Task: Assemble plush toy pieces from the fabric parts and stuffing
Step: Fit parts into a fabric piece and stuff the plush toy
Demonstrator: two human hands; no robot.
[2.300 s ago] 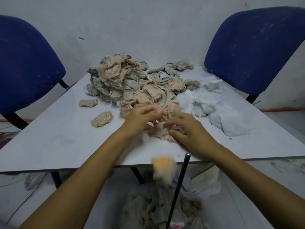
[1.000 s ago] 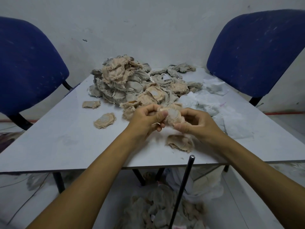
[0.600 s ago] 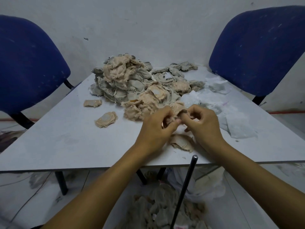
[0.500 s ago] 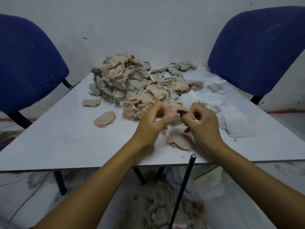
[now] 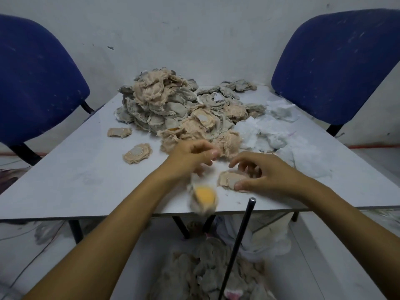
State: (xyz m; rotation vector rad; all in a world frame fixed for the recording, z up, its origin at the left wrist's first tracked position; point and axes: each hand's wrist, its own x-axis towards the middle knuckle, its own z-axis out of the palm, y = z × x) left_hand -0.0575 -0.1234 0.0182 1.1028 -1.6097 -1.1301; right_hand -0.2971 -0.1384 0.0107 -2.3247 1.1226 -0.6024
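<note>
Pale grey counter (image 5: 71, 169) carries our heap of fabric parts (image 5: 173, 111) toward 12 o'clock, with white stuffing (image 5: 266, 135) at 2 o'clock. Our left hand (image 5: 190, 156) hovers with loosely curled fingers gripping nothing, a blurred yellow-faced piece (image 5: 204, 198) just below it. Our right hand (image 5: 262, 172) pins a tan piece (image 5: 229, 180) flat under thumb and fingers at the near edge.

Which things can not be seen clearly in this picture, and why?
- Falling piece, head view: motion blur; only a yellow patch shows, shape unclear.
- Flat fabric piece: its right part is hidden under the right hand.
- Left hand: fingertips blurred, grip uncertain.
- Heap below the table: dim, cut by the bottom edge, crossed by a black rod.
</note>
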